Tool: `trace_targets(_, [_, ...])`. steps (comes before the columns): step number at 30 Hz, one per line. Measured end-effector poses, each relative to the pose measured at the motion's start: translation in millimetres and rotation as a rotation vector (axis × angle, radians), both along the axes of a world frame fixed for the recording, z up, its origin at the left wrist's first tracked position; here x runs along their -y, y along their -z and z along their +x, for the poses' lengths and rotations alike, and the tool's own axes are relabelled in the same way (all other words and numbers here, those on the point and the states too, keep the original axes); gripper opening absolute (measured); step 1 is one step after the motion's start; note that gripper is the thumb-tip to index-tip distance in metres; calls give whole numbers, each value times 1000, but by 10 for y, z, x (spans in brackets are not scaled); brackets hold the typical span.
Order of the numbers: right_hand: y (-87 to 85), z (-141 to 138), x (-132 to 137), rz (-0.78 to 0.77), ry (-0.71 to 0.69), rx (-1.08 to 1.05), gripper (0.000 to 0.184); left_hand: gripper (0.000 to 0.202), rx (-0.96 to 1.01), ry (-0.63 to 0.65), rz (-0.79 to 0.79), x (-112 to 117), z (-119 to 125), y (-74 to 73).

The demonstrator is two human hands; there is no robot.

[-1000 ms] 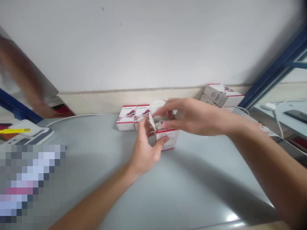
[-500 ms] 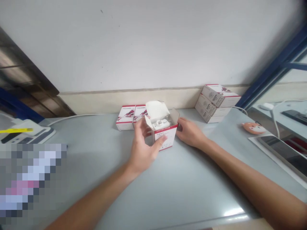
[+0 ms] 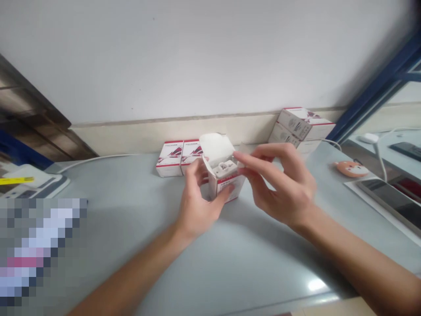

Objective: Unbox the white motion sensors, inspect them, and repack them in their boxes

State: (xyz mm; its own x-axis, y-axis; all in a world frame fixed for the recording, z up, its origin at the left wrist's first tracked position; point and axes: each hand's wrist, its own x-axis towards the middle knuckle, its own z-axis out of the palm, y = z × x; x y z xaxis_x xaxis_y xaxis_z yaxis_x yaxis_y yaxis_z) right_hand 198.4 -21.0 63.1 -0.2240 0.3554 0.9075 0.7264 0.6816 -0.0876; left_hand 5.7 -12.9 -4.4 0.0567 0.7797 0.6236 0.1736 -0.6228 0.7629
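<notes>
A small white and red cardboard box (image 3: 215,188) stands on the table with its lid flap raised at the back. White parts (image 3: 225,166) show inside its open top. My left hand (image 3: 199,202) is wrapped round the box's left side, thumb across the front. Over the box's top right edge, my right hand (image 3: 279,180) has thumb and index finger pinched together. What lies between those fingertips is too small and blurred to make out. The right hand covers part of the box's right side and its right flap.
Two closed boxes (image 3: 169,160) lie side by side behind the open one. A stack of similar boxes (image 3: 304,125) stands at the wall on the right. Further right are an orange animal-faced object (image 3: 351,169) and a dark phone-like device (image 3: 388,204). A white device (image 3: 36,184) sits on the left.
My right hand has risen from beside the box's right side to its open top, fingers now pinched at the edge. My left hand keeps its grip. The view has shifted slightly.
</notes>
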Motion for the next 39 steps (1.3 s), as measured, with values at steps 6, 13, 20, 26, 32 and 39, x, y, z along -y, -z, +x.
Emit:
trace_targets(6, [-23, -10, -22, -67, 40, 19, 38, 77, -3, 35, -24, 20, -24, 1])
trace_targets(13, [-111, -18, 67, -236, -50, -20, 31, 78, -63, 63, 13, 36, -44, -1])
trace_targets(20, [-41, -25, 13, -221, -76, -23, 25, 76, -53, 66, 26, 30, -31, -8])
trace_targets(26, [-22, -65, 10, -317, -187, -158, 32, 74, -39, 63, 50, 11, -32, 3])
trace_targets(32, [96, -65, -62, -236, -260, -45, 27, 72, -14, 62, 33, -16, -27, -21])
trace_targets(39, [176, -2, -133, -104, -194, 50, 35, 71, 10, 74, 8, -22, -25, -29])
